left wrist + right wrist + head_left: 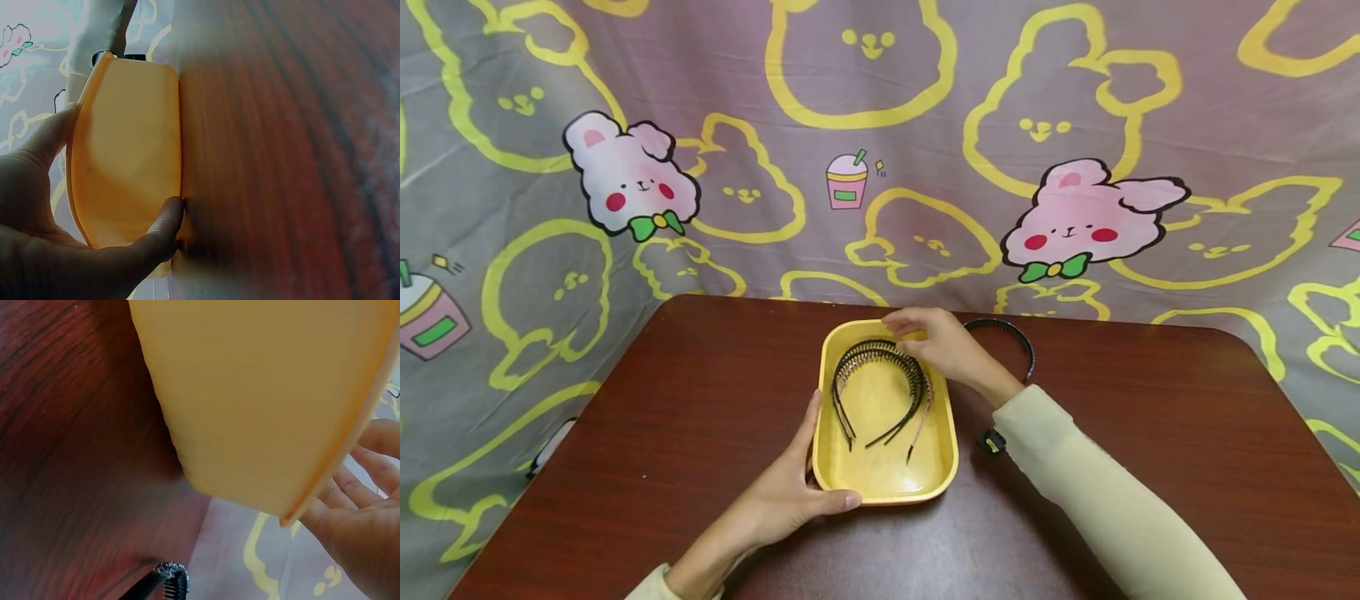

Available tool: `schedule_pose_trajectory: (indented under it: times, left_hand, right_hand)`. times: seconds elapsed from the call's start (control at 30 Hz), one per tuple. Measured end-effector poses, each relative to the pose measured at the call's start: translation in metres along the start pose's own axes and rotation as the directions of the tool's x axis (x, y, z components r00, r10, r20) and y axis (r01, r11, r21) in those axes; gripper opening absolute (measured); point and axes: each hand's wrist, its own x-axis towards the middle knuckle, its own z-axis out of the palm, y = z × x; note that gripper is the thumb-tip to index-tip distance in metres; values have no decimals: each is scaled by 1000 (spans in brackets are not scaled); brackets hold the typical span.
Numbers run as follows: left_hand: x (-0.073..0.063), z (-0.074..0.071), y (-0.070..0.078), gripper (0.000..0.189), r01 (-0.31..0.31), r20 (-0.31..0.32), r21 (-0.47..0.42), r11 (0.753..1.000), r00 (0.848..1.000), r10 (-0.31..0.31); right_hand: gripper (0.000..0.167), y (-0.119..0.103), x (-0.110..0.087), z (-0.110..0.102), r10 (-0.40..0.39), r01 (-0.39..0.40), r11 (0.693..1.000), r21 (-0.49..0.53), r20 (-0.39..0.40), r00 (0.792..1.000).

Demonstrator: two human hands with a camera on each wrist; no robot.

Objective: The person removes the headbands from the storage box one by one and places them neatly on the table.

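Note:
A yellow rectangular tray [880, 492] stands on the table and holds several dark toothed headbands [917, 392], one of them with a pinkish arm. My left hand [782, 492] grips the tray's near left corner, thumb on the near rim and fingers along the left side. In the left wrist view, the left hand [94, 250] spans the tray wall [128, 144] from rim to base. My right hand [943, 346] is over the far right rim, fingers extended near the tops of the headbands. The tray wall partly hides its fingers in the right wrist view.
Another dark headband [1018, 337] lies on the table beyond the right forearm, partly hidden by it. The brown wooden table [715, 400] backs onto a printed cloth [820, 92]. A small black device [991, 442] is beside the right sleeve.

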Motion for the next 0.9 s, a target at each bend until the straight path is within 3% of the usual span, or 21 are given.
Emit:
schedule_pose_trajectory:
  times: [0.23, 0.9]
  left_hand:
    - [1, 0, -1, 143, -6, 9, -13, 1000, 1000, 6]
    - [1, 0, -3, 143, -7, 15, -20, 1000, 1000, 7]
  right_hand:
    - [39, 1, 5, 3, 41, -41, 999, -19, 7, 999]
    - [36, 4, 18, 10, 47, -39, 990, -133, 57, 997]
